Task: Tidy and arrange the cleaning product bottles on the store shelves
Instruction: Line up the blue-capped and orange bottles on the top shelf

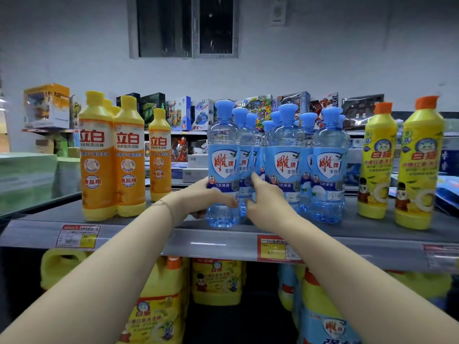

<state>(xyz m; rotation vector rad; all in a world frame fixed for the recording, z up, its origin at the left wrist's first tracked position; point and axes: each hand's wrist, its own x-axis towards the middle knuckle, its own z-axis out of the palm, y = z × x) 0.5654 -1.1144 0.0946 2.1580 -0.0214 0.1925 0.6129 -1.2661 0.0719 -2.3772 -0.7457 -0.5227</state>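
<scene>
My left hand [206, 198] grips the front blue bottle [221, 155], upright at the shelf [149, 234] edge; my right hand [267, 199], fingers nearly straight, touches the second bottle [246, 160] just behind, so it is nearer there

The grey shelf [211, 240] carries orange bottles [98, 160], blue bottles [285, 157] and 2 yellow bottles [419, 167], all upright.

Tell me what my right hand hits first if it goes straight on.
Right hand would likely meet the second-row blue bottle behind the front blue bottle first, though depth is unclear.
</scene>
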